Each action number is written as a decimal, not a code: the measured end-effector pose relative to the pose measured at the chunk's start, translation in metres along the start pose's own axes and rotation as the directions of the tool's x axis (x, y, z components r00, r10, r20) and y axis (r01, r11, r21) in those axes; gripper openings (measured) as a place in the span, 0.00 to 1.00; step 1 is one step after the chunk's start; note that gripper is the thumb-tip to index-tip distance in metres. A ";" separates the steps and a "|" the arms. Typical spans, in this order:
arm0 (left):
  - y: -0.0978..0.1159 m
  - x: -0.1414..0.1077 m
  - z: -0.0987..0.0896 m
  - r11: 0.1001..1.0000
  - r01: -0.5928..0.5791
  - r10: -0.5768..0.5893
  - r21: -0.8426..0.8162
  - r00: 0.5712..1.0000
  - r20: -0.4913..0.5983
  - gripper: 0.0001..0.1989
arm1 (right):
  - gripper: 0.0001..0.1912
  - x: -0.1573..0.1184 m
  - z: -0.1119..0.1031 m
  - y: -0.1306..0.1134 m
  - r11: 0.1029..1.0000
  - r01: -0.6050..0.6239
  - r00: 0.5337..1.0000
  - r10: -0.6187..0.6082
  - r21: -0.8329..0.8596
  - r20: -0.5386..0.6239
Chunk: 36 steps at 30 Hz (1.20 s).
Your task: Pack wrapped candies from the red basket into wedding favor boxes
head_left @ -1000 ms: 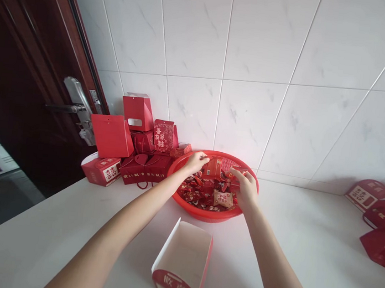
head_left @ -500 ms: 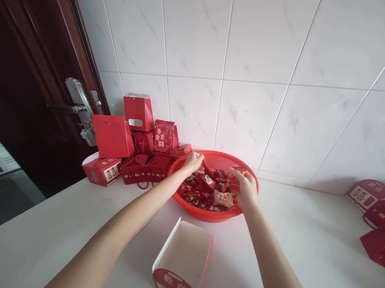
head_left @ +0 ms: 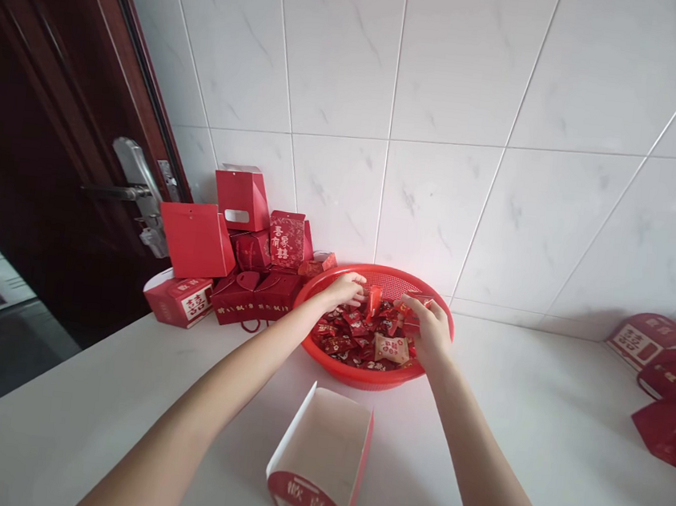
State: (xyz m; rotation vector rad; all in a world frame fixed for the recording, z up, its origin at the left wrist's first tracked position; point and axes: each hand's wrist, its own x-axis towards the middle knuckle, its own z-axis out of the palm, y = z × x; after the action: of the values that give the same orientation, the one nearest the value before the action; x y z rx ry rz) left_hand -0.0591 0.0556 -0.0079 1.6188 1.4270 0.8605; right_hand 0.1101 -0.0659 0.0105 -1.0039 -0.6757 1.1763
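A red plastic basket (head_left: 373,379) on the white counter holds many red-wrapped candies (head_left: 359,332) and a beige packet (head_left: 391,349). Over the basket's left side is my left hand (head_left: 346,290), its fingers apart beside an upright red wrapped candy (head_left: 374,303), with no clear hold on anything. My right hand (head_left: 432,327), at the basket's right side, pinches a red wrapped piece (head_left: 421,298) between thumb and fingers. Nearer to me, an open red box with a white inside (head_left: 323,445) lies on the counter.
Red gift boxes (head_left: 197,240) are stacked at the left by the tiled wall, near a dark door with a metal handle (head_left: 139,188). More red boxes (head_left: 646,342) stand at the far right of the counter (head_left: 515,408).
My left hand has shifted slightly right and its fingers have spread. An upright red candy now shows beside it. My right hand has hardly moved.
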 end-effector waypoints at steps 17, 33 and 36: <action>-0.010 -0.007 -0.010 0.843 -0.235 -0.015 0.484 0.889 0.457 0.23 | 0.14 -0.003 -0.001 -0.001 1.000 -0.007 1.000 0.007 0.002 0.022; 0.003 -0.013 -0.004 0.895 -0.409 0.281 0.178 0.826 0.489 0.26 | 0.25 0.005 -0.003 0.006 0.997 0.037 0.995 -0.043 0.065 0.093; 0.005 -0.013 -0.004 0.892 -0.445 0.357 0.075 0.798 0.485 0.26 | 0.23 0.006 -0.004 0.007 0.997 0.045 0.993 -0.051 0.062 0.108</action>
State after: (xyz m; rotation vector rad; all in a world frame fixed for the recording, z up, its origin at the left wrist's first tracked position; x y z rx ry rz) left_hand -0.0617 0.0428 -0.0016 2.1483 0.8528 0.5169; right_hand 0.1125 -0.0606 0.0015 -0.8733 -0.7431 1.2088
